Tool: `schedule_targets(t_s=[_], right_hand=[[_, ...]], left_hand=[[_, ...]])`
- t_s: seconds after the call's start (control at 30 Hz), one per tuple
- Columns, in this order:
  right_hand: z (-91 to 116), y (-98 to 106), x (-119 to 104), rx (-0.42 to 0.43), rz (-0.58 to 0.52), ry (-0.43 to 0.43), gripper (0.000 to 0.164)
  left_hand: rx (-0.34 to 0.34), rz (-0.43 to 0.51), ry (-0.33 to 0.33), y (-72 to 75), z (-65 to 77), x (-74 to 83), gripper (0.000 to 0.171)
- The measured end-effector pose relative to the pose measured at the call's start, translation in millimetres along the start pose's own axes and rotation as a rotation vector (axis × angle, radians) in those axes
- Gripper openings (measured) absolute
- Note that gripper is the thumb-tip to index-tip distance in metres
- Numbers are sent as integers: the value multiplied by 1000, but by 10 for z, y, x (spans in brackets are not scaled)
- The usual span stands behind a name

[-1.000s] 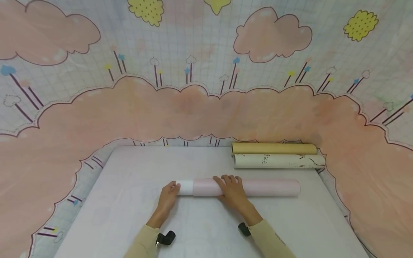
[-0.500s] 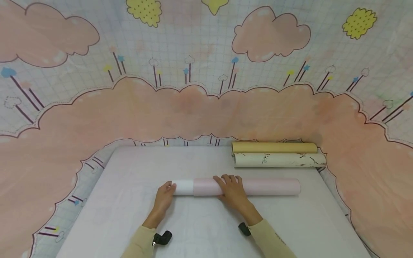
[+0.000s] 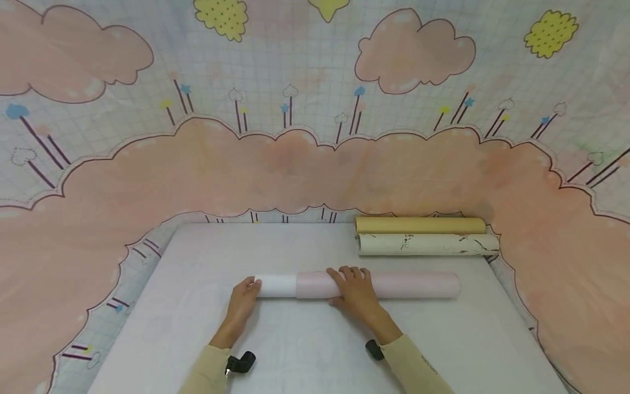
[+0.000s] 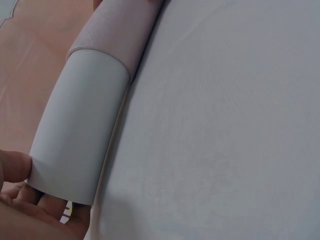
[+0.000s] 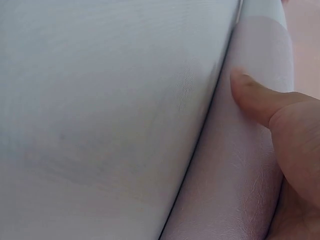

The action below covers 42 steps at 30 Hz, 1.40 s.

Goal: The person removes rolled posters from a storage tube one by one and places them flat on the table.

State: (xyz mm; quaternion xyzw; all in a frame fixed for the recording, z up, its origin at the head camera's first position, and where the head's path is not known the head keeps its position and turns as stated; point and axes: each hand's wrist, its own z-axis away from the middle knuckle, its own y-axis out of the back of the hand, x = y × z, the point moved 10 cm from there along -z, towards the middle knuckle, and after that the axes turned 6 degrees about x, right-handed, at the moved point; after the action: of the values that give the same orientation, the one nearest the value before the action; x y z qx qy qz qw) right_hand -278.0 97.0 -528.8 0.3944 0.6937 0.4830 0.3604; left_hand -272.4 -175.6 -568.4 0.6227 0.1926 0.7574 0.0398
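Observation:
A pink wallpaper roll [image 3: 413, 285] lies crosswise on the white table, with a smooth white tube [image 3: 276, 286] sticking out of its left end. My left hand [image 3: 242, 301] pinches the outer end of that tube. In the left wrist view the thumb presses the tube's edge, while the fingers curl under its end. Around the left half of the pink roll, my right hand [image 3: 358, 293] holds on, fingers over the far side. The right wrist view shows the thumb lying along the roll's near surface. The inside of the roll is hidden.
At the table's back right edge lie a yellow roll [image 3: 418, 225] and, touching it in front, a cream roll [image 3: 428, 245] with a dark branch pattern. The white table [image 3: 305, 350] stretches out before a printed cloth backdrop [image 3: 315, 169].
My left hand has moved to the left with the white tube, so more of it shows outside the pink roll. The right hand has kept its hold in the same place.

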Motion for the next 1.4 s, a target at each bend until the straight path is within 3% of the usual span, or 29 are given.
schedule_targets(t_s=[1.4], right_hand=[[4,-4,-11,15,32,14,76]], left_hand=[[29,-4,35,568,-84,-158,53]])
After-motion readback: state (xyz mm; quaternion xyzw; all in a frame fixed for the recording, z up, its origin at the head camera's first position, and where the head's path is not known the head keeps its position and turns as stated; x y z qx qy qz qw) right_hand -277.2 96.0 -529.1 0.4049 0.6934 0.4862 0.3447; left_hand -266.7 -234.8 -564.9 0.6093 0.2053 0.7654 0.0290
